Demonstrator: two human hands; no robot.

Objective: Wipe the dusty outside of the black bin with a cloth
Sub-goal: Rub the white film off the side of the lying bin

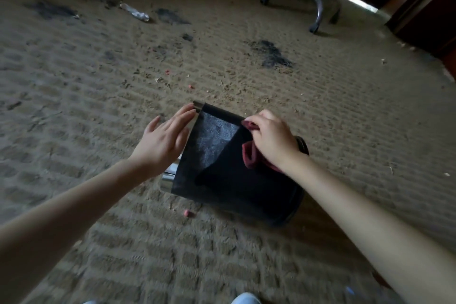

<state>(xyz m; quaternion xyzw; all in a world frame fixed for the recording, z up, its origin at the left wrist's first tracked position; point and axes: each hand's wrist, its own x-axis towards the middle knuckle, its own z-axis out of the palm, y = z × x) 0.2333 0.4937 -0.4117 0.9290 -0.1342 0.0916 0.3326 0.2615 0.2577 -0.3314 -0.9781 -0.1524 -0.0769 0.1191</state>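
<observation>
No text, label, brand, number or sign can be read anywhere; nothing legible is shown on any surface.

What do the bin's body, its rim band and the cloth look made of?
Black bin: smooth matte wall that shows grey dust; plastic or coated metal, unclear which. Rim band: shiny silver with bright reflections, probably polished metal. Cloth: dark red, soft, bunched in folds under the right hand; a textile, perhaps terry.
</observation>
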